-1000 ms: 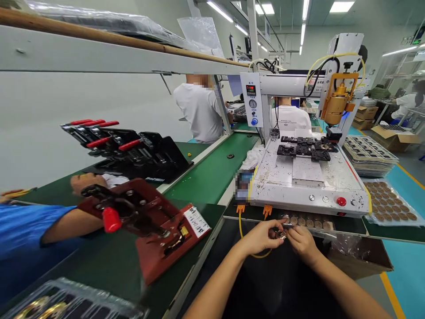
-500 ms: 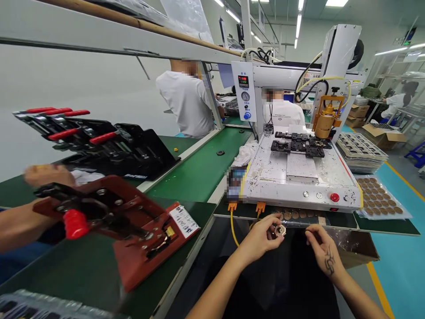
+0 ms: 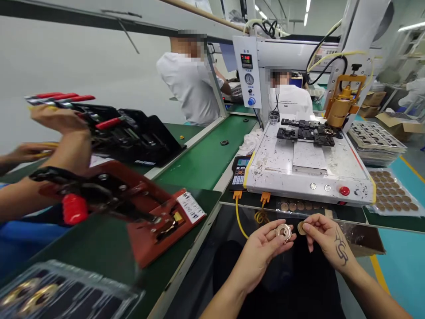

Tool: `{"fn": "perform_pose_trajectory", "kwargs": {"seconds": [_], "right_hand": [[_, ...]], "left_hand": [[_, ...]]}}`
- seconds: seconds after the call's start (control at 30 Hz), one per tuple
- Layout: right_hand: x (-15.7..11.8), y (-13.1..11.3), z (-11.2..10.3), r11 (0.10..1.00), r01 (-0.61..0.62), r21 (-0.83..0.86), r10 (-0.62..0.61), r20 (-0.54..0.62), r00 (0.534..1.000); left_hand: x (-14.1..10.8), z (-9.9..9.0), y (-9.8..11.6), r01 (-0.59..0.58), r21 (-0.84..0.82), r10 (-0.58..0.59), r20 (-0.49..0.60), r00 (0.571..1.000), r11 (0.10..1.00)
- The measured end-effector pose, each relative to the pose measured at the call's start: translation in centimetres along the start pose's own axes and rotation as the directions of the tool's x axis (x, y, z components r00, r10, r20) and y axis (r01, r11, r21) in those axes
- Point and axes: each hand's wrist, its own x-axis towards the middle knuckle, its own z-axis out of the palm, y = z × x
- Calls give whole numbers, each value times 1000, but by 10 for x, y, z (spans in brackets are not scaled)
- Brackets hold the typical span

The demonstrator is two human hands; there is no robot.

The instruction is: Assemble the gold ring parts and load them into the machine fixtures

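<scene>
Between the thumb and fingers of my left hand (image 3: pixel 264 248) is a round metal ring part (image 3: pixel 283 232), its face turned up toward me. My right hand (image 3: pixel 327 237) pinches a thin round tan disc (image 3: pixel 301 228) by its edge, just to the right of the ring part. The two pieces are close together but apart. Both hands are above my lap, in front of the white dispensing machine (image 3: pixel 275 177). Several similar discs (image 3: pixel 300 206) lie in a row on the bench edge just beyond my hands.
A red clamp fixture (image 3: pixel 149 235) stands on the left bench, with black toggle clamps (image 3: pixel 133 137) behind it. A co-worker's hand (image 3: pixel 59 117) is at those clamps. A plastic tray (image 3: pixel 96 283) lies at lower left. More discs (image 3: pixel 395 192) on a sheet lie right of the machine.
My right hand has moved left toward the left hand, and the disc in it now shows. The ring part has turned face up. My view has shifted; the co-worker's hand has risen at the clamps.
</scene>
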Motion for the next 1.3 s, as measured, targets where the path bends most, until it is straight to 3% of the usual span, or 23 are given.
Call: {"fn": "perform_pose_trajectory", "kwargs": {"seconds": [0.3,0.47,0.53,0.7,0.83,1.07,1.3], "right_hand": [[-13,-3,-4,984,-156,82,139,184,973],[-13,-10,1,987,-159,-11,158,221,962],[-11,-17,5,990,-114,-80,129,224,966],[-10,-31,18,952,144,-271,-78,241,967],[-11,-33,23,948,142,-283,-60,278,959],[-11,-30,20,981,36,-190,14,258,966],[-11,-19,14,988,-120,94,98,215,972]], "left_hand": [[-11,0,-8,-70,-41,72,53,996,997],[-13,-1,-12,-79,-31,81,56,995,996],[-15,-1,-12,-83,-34,85,53,995,996],[-18,-1,-11,-92,-37,94,52,994,995],[-20,-1,-11,-85,-45,87,55,995,995],[-23,3,-8,-39,-100,42,27,999,994],[-26,9,-2,-5,-130,4,-2,1000,992]]}}
